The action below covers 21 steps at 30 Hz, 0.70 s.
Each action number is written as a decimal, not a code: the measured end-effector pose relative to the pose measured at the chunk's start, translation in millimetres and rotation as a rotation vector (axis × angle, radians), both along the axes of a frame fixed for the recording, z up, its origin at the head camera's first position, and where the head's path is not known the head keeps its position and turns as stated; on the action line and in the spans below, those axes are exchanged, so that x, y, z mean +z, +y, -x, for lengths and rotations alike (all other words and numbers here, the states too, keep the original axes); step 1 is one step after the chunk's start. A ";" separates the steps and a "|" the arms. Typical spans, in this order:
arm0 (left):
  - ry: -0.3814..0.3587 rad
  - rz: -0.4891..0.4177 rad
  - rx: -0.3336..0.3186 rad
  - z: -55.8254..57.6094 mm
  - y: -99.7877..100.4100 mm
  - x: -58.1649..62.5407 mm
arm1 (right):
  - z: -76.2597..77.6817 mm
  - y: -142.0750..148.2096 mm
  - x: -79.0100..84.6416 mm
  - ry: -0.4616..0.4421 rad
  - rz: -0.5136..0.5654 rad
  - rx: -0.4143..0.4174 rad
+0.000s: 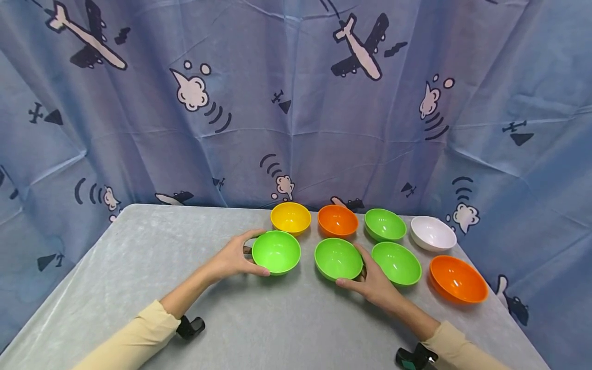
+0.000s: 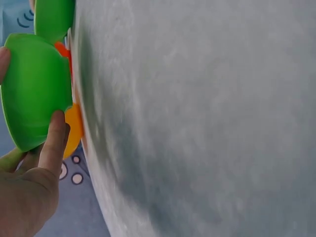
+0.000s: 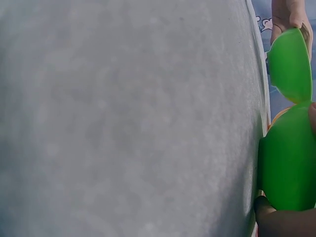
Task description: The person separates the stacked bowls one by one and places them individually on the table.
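Note:
In the head view my left hand (image 1: pixel 233 258) grips a light green bowl (image 1: pixel 276 252) by its left side, thumb at the near rim and fingers round the far side. In the left wrist view this bowl (image 2: pixel 37 91) appears held slightly above the table. My right hand (image 1: pixel 376 280) holds another green bowl (image 1: pixel 338 259) at its right side, the thumb on the near rim. Whether that bowl (image 3: pixel 289 158) touches the table I cannot tell. Both bowls are upright, with a gap between them. Just right of my right hand sits a third green bowl (image 1: pixel 396 263).
Along the table's back edge stand a yellow bowl (image 1: pixel 290 218), a small orange bowl (image 1: pixel 337 221), a green bowl (image 1: pixel 385 224) and a white bowl (image 1: pixel 433 234). A larger orange bowl (image 1: pixel 458 280) is near the right edge. A blue patterned curtain (image 1: pixel 296 103) hangs behind the grey-covered table (image 1: pixel 287 329).

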State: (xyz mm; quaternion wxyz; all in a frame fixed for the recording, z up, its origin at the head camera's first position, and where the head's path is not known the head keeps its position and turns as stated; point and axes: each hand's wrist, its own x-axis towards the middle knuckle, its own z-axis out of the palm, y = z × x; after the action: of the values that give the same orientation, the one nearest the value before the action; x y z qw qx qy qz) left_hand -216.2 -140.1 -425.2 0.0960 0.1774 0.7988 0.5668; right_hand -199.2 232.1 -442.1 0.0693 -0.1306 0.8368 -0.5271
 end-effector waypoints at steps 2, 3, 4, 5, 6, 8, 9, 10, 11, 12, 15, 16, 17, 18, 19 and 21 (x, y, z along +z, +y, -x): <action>0.008 0.009 -0.008 0.5 3.3 -2.1 | 0.1 -0.7 -0.6 0.004 0.002 0.000; 0.009 0.016 -0.009 0.8 4.7 -3.4 | 0.2 -1.0 -0.9 0.007 0.003 -0.002; 0.010 0.022 -0.011 1.2 6.1 -4.7 | 0.3 -1.2 -1.1 0.007 0.005 -0.002; 0.008 0.025 -0.012 1.2 7.4 -5.7 | 0.4 -1.4 -1.3 0.006 0.010 0.000; 0.007 0.027 -0.012 1.1 8.6 -6.6 | 0.4 -1.5 -1.3 0.005 0.012 0.001; 0.006 0.032 -0.015 1.3 12.3 -7.4 | 0.0 -0.3 -1.4 0.003 0.014 0.003; 0.005 0.033 -0.015 1.4 14.0 -7.9 | -0.1 0.3 -1.2 0.000 0.013 0.003; 0.008 0.032 -0.019 1.3 15.6 -7.7 | -0.2 0.9 -0.9 -0.004 0.011 0.004; 0.011 0.031 -0.022 1.3 17.2 -7.5 | -0.4 1.5 -0.6 -0.007 0.009 0.004; 0.013 0.030 -0.021 1.1 18.8 -7.1 | -0.6 1.9 -0.4 -0.008 0.006 0.005; 0.015 0.020 -0.029 1.4 22.7 -6.5 | -0.5 2.3 -0.3 -0.007 0.010 0.002; 0.013 0.017 -0.031 1.5 23.6 -6.4 | -0.6 2.2 -0.5 -0.006 0.015 0.004; 0.011 0.016 -0.032 1.8 24.3 -6.9 | -0.5 1.9 -0.9 -0.004 0.023 0.007; 0.008 0.018 -0.033 2.0 24.9 -7.4 | -0.3 1.6 -1.3 -0.002 0.028 0.009; 0.006 0.019 -0.036 2.4 25.3 -8.0 | -0.1 1.3 -1.7 -0.001 0.035 0.010; 0.000 0.024 -0.041 3.0 25.9 -9.1 | 0.0 1.0 -2.0 0.000 0.040 0.012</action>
State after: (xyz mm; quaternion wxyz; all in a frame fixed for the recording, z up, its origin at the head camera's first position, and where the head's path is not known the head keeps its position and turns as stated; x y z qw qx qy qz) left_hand -219.2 -114.1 -434.4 0.1098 0.1926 0.8017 0.5551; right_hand -199.1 233.2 -444.1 0.0698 -0.1373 0.8254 -0.5431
